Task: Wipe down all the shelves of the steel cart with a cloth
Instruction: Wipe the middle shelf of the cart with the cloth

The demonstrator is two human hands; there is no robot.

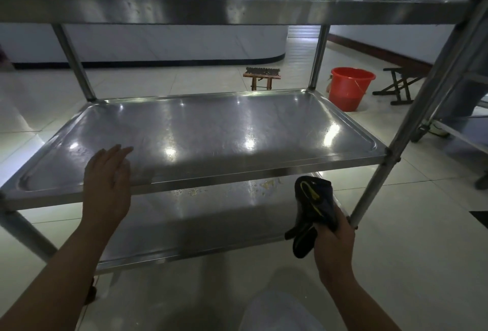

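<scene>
2 hands out — left hand (108,185) flat-fingered, right hand (333,240) clutching cloth (314,205); yellow crumbs (266,184) at 12 o'clock could smear across bottom shelf (211,214).

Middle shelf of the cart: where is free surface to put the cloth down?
Almost the whole middle shelf is bare, from the left hand at its front left edge across to the right rim. The right hand holds the cloth below that shelf. The bottom shelf carries yellowish residue near its far side.

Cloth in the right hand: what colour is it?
Dark navy-black cloth with yellow markings, head view.
</scene>
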